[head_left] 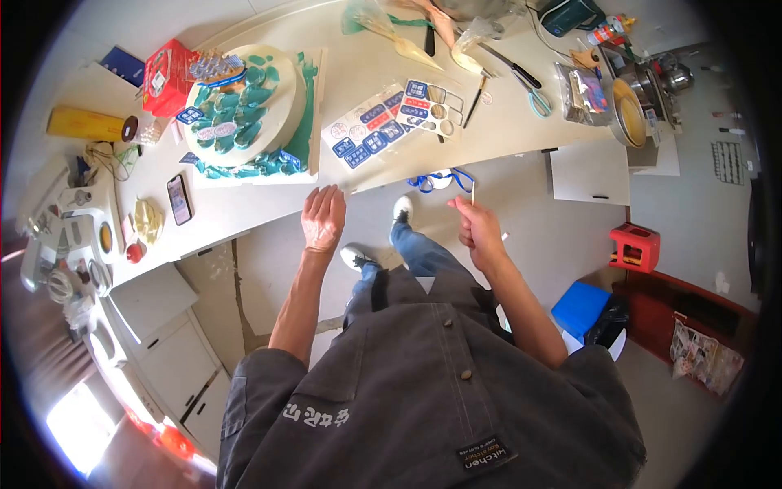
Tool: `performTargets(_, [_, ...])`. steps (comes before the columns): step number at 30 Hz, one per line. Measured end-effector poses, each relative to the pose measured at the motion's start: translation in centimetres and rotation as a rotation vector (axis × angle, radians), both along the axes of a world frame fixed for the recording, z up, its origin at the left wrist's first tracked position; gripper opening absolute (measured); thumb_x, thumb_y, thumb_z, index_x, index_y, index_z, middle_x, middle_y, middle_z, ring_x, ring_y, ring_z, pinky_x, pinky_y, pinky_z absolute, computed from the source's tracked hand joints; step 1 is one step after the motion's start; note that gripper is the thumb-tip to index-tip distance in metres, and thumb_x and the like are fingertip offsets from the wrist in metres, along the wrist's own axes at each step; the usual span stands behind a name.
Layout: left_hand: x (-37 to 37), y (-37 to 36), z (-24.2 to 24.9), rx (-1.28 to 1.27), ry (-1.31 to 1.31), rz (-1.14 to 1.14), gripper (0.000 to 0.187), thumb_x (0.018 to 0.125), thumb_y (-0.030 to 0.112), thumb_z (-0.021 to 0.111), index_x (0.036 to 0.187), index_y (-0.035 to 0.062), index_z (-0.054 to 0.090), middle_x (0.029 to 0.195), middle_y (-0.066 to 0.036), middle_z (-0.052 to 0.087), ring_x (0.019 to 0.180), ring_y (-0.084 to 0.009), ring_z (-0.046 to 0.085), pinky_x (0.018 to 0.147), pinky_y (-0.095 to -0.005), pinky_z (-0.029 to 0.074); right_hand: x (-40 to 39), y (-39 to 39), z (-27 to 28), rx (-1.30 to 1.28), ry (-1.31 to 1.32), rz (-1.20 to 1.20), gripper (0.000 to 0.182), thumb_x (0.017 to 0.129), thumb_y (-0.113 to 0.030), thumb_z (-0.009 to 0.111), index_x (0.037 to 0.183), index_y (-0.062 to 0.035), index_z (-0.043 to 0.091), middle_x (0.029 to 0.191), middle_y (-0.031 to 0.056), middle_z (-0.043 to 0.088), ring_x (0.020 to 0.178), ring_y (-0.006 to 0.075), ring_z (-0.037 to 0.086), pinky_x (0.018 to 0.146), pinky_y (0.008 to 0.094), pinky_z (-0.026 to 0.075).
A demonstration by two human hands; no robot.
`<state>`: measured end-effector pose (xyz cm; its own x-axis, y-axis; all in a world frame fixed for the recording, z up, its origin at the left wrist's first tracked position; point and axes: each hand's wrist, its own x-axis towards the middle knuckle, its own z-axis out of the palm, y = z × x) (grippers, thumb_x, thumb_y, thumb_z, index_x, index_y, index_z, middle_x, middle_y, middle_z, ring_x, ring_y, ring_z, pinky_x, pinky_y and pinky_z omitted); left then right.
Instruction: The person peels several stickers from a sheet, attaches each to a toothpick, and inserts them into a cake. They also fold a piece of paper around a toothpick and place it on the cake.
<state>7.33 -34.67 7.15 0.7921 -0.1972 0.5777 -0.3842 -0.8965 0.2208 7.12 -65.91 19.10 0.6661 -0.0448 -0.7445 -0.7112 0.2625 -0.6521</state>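
Note:
My left hand (323, 218) hovers just off the table's front edge, below the cake board. Its fingers are curled together, and I see nothing in them. Further right, my right hand (478, 232) is closed in a pinch around a thin pale stick (473, 192) that points upward. A round cake (281, 102) with white icing and teal dabs stands at the table's left, topped by a brown and blue ship-like decoration (218, 69). The board (314, 122) under it carries more teal icing. Printed sticker sheets (371, 130) in blue and red lie to the right of the cake.
Piping bags (407, 50), a black-handled knife (525, 75) and scissors (538, 103) are at the back. Another person's hand (442, 24) reaches in there. A phone (178, 200) lies at left. A red stool (634, 247) stands on the floor to the right.

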Motion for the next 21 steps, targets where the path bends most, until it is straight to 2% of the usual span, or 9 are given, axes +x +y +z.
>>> performTargets(3, [2.2,-0.1,-1.5,0.028,0.073,0.046,0.015,0.086,0.002,0.072,0.1,0.0016,0.065,0.103,-0.011,0.074,0.097,-0.0254,0.072,0.088,-0.0423,0.054,4.7,-1.2,-2.1,-0.134,-0.074,0.039,0.028,0.095,-0.031,0.074,0.106,-0.005,0.071,0.06,-0.0126,0.034,0.045,0.001,0.024,0.042,0.0234,0.016])
performTargets(6, [2.8,-0.6,-2.1,0.016,0.121,0.117,0.015,0.085,0.003,0.073,0.098,0.0022,0.065,0.101,-0.011,0.073,0.09,-0.0249,0.071,0.083,-0.0413,0.054,11.9,-1.5,-3.5,-0.329,-0.134,0.188,0.031,0.092,-0.03,0.077,0.11,-0.0051,0.075,0.064,-0.0092,0.049,0.053,0.0029,0.042,0.048,0.0221,0.032])
performTargets(8, [2.9,-1.1,-1.7,-0.008,0.091,0.198,0.015,0.084,0.002,0.072,0.097,0.0027,0.065,0.093,-0.01,0.071,0.084,-0.0256,0.069,0.08,-0.0412,0.054,17.3,-2.3,-9.1,-0.432,-0.447,0.271,0.036,0.089,-0.026,0.079,0.12,-0.0063,0.075,0.078,-0.0017,0.065,0.072,0.0083,0.056,0.066,0.0249,0.045])
performTargets(11, [1.5,-2.1,-0.3,-0.036,0.183,0.221,0.015,0.079,-0.002,0.069,0.092,0.0047,0.064,0.073,-0.007,0.054,0.069,-0.0267,0.058,0.073,-0.0427,0.052,25.8,-2.4,-13.4,-0.656,-0.496,0.437,0.037,0.086,-0.022,0.078,0.12,-0.0076,0.076,0.089,0.0084,0.074,0.079,0.0146,0.064,0.076,0.0306,0.051])
performTargets(13, [0.0,-3.7,0.3,-0.128,0.196,0.205,0.021,0.077,0.001,0.071,0.096,0.0037,0.066,0.082,-0.008,0.061,0.076,-0.0271,0.063,0.08,-0.0447,0.055,30.7,-2.8,-17.0,-0.67,-0.57,0.534,0.054,0.085,-0.024,0.079,0.132,-0.0001,0.067,0.118,0.0196,0.073,0.107,0.0243,0.069,0.098,0.0348,0.051])
performTargets(14, [-0.1,-5.0,1.7,-0.117,0.146,0.243,0.02,0.077,0.002,0.072,0.096,0.0035,0.066,0.093,-0.009,0.068,0.085,-0.0259,0.067,0.088,-0.045,0.056,34.0,-4.5,-22.2,-0.801,-0.708,0.629,0.059,0.086,-0.026,0.08,0.134,0.0041,0.063,0.13,0.0222,0.068,0.122,0.0288,0.065,0.108,0.0376,0.046])
performTargets(15, [-0.2,-6.0,2.9,-0.11,0.145,0.259,0.02,0.076,0.001,0.072,0.095,0.0024,0.068,0.103,-0.01,0.073,0.091,-0.0238,0.071,0.089,-0.0433,0.057,35.5,-4.5,-22.3,-0.752,-0.731,0.723,0.061,0.086,-0.028,0.081,0.135,0.0019,0.063,0.131,0.0212,0.068,0.125,0.032,0.063,0.11,0.038,0.045])
performTargets(17, [1.0,-7.4,6.9,-0.182,0.133,0.265,0.016,0.079,0.003,0.073,0.094,0.0014,0.068,0.105,-0.014,0.074,0.096,-0.025,0.073,0.092,-0.0441,0.056,36.9,-3.8,-21.6,-0.964,-0.665,0.829,0.057,0.086,-0.028,0.081,0.134,-0.0005,0.065,0.13,0.0198,0.069,0.124,0.0327,0.064,0.108,0.037,0.046])
performTargets(21, [4.4,-8.2,9.6,-0.145,-0.013,0.268,0.02,0.08,0.004,0.073,0.098,-0.0024,0.068,0.109,-0.017,0.073,0.1,-0.0278,0.072,0.093,-0.0451,0.055,38.0,-3.3,-20.3,-1.003,-0.491,0.982,0.046,0.088,-0.029,0.08,0.12,0.0016,0.071,0.116,0.0176,0.074,0.105,0.0293,0.07,0.094,0.038,0.051])
